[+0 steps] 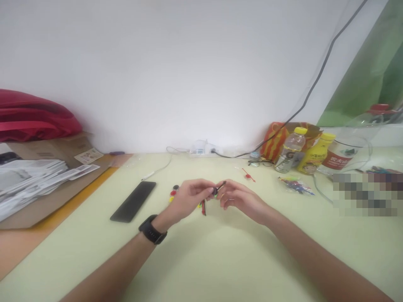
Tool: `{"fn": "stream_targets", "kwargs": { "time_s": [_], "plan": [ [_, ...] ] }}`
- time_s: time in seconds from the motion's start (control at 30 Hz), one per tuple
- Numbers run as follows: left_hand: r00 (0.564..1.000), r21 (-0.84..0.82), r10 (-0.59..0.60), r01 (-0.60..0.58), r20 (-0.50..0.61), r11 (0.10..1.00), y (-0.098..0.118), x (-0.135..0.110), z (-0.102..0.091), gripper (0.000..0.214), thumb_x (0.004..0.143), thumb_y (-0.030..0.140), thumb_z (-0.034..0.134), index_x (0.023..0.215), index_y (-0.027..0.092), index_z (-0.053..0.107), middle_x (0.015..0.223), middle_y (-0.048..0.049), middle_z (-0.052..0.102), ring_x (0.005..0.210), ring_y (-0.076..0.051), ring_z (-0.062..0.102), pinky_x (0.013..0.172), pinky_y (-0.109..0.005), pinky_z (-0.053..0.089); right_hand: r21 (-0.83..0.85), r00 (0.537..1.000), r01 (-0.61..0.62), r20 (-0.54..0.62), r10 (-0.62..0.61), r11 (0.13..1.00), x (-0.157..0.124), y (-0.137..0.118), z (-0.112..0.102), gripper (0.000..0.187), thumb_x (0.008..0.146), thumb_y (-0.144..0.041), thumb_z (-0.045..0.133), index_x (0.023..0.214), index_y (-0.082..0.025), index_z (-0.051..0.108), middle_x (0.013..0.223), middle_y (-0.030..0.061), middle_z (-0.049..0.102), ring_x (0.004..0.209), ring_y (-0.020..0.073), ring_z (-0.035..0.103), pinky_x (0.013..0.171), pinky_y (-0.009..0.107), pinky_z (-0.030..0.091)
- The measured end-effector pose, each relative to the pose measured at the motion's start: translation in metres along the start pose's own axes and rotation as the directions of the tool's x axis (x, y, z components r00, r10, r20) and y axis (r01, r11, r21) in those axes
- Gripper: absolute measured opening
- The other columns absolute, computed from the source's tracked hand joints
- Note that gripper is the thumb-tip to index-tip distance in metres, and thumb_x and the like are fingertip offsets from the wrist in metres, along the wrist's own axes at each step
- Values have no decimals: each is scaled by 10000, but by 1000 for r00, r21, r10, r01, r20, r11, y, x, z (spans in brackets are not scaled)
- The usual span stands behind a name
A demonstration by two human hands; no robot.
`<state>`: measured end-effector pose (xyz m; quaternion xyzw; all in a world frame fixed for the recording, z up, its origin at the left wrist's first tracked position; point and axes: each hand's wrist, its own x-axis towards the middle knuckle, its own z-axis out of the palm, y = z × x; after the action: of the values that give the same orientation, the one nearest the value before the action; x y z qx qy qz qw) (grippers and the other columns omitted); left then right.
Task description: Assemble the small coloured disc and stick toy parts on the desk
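Above the table, my left hand [192, 196], with a black watch on its wrist, pinches a small round black plastic piece [215, 191] between thumb and fingertips. A bit of green shows beside that piece. My right hand [241, 198] meets it from the other side, its curled fingers around a thin dark stick-like part [221, 185]; whether the two parts are joined is too small to tell. Under my left hand lie a black disc [175, 187], a red disc [173, 193] and some yellow bits, partly hidden. A red and black strip [204, 207] lies below my fingertips.
A phone [133, 201] lies at left, near cardboard and stacked packets [34, 182]. A red pronged piece [248, 176] is behind my right hand. Rightward are a bag of colourful parts [296, 186], glasses [260, 162], a clear bottle [290, 152] and a yellow bottle [316, 155].
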<state>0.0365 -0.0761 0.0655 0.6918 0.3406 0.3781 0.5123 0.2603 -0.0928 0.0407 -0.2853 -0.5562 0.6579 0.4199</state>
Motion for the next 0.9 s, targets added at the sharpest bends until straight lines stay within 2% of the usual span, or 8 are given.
{"fn": "stream_targets", "kwargs": {
  "time_s": [0.07,0.13,0.23,0.33,0.5,0.57,0.73,0.9],
  "plan": [
    [999,-72,-30,27,-45,997,-5,0,2,241,915,365,724,1024,152,746,902,-79,750,861,-192,695,795,-301,551,-28,998,54,-31,-55,998,1,6,7,249,922,-312,623,1162,-249,628,1022,48,653,869,197,649,822,373,524],
    [999,-121,-40,36,-32,992,-7,-3,8,254,891,367,760,1039,165,720,942,-79,760,891,-203,714,792,-304,555,-174,988,117,-79,-133,978,2,10,14,234,944,-359,635,1153,-255,619,1063,50,645,901,193,635,826,362,524],
    [998,-133,-56,50,-39,990,-6,-7,17,303,848,379,809,1019,178,662,949,-76,757,891,-214,728,696,-277,548,-350,963,181,-128,-238,919,1,14,21,241,965,-436,638,1108,-244,611,1101,62,643,934,193,619,837,351,520],
    [989,-86,-86,75,-122,993,-10,-10,21,317,834,407,817,960,177,640,849,-57,735,820,-208,723,611,-259,532,-361,962,193,-113,-248,912,0,17,23,255,986,-471,606,1091,-239,596,1009,53,652,914,198,628,845,358,524],
    [974,-47,-50,41,-220,998,-20,-10,23,221,862,352,777,971,174,706,950,-69,763,902,-204,734,760,-294,580,-532,931,246,-103,-350,810,-3,17,24,141,1011,-375,564,1000,-239,599,998,54,616,934,205,614,851,366,519],
    [973,-48,-57,47,-223,998,-21,-11,23,192,890,331,735,997,172,726,927,-65,767,867,-194,733,760,-293,575,-588,918,298,-39,-394,752,-5,13,23,86,1004,-309,557,1037,-244,603,1036,65,609,954,209,612,860,370,522],
    [982,-41,-90,85,-166,996,-20,-12,23,280,937,420,680,1036,166,744,833,-61,739,796,-193,703,610,-262,526,-686,900,357,71,-430,634,-10,6,19,142,1008,-214,486,1071,-250,608,1012,68,623,915,212,600,840,375,499],
    [992,-133,-56,41,-112,990,-21,-13,25,266,857,361,791,1026,164,734,962,-86,758,887,-202,718,763,-302,582,-739,926,286,51,-373,610,-10,9,17,77,998,-208,472,991,-240,541,889,30,594,795,188,551,722,328,444]
  ]
}}
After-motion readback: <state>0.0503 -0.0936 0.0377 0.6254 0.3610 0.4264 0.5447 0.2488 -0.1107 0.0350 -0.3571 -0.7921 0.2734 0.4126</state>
